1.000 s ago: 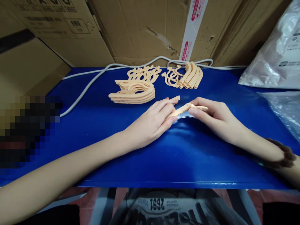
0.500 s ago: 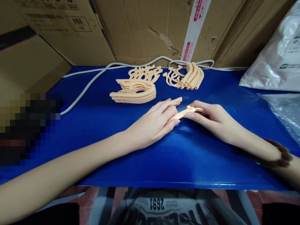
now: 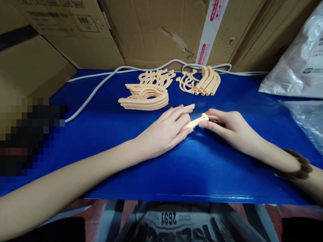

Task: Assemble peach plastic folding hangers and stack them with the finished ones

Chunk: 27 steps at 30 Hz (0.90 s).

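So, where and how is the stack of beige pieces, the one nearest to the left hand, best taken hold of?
Probably grip the stack at its rounded end, coming from the right: there the layers bend together around an opening, while the arms spread apart leftward.

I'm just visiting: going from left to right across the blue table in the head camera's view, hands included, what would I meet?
Stack of curved cream plastic pieces → person's left hand → slim cream plastic piece between the hands → person's right hand → white printed plastic bag.

1 head camera looks forward and down.
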Each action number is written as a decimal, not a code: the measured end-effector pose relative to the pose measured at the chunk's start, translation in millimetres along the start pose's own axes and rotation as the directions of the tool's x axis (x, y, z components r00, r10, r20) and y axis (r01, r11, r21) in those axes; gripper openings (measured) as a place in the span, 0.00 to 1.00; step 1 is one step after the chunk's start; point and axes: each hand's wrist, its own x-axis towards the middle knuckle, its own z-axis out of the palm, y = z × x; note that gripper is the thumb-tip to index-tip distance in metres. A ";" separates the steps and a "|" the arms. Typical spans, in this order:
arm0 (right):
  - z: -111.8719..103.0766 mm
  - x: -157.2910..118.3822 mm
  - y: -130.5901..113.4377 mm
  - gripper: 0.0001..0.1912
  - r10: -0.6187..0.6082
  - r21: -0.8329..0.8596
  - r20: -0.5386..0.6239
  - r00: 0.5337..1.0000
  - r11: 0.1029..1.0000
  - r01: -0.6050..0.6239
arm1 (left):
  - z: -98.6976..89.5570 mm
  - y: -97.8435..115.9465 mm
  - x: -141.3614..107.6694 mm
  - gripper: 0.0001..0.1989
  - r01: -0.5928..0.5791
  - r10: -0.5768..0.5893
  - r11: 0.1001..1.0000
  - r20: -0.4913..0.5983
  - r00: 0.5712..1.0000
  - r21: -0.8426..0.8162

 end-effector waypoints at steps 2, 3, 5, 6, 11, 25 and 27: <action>1.0 -0.1 0.6 0.21 -0.037 -0.028 -0.002 0.999 0.999 0.037 | 1.3 -1.4 -0.7 0.14 -0.006 0.006 1.000 0.005 1.000 0.029; 1.4 -0.3 0.7 0.21 -0.054 -0.049 -0.001 0.999 0.997 0.054 | 1.9 -2.1 -1.0 0.15 -0.008 0.008 0.999 0.008 1.000 0.045; 2.1 -1.1 0.8 0.22 -0.080 -0.095 0.006 0.997 0.992 0.081 | 2.8 -2.7 -1.3 0.16 -0.008 0.006 0.997 0.019 1.000 0.073; 2.3 -1.5 0.8 0.22 -0.089 -0.116 0.012 0.996 0.989 0.090 | 2.9 -2.6 -1.3 0.16 -0.005 0.003 0.997 0.027 1.000 0.083; 3.2 -2.3 1.7 0.21 -0.109 -0.167 0.035 0.993 0.979 0.113 | 2.0 -1.3 -0.9 0.17 -0.007 0.002 0.996 0.051 0.999 0.090; 4.5 -2.3 1.9 0.20 -0.104 -0.201 0.034 0.994 0.974 0.109 | 0.6 -1.7 -0.7 0.16 -0.021 0.016 0.997 0.057 0.998 0.075; 4.7 -2.5 2.1 0.21 -0.098 -0.209 0.036 0.995 0.972 0.104 | 0.7 -1.8 -0.8 0.16 -0.019 0.015 0.997 0.057 0.998 0.068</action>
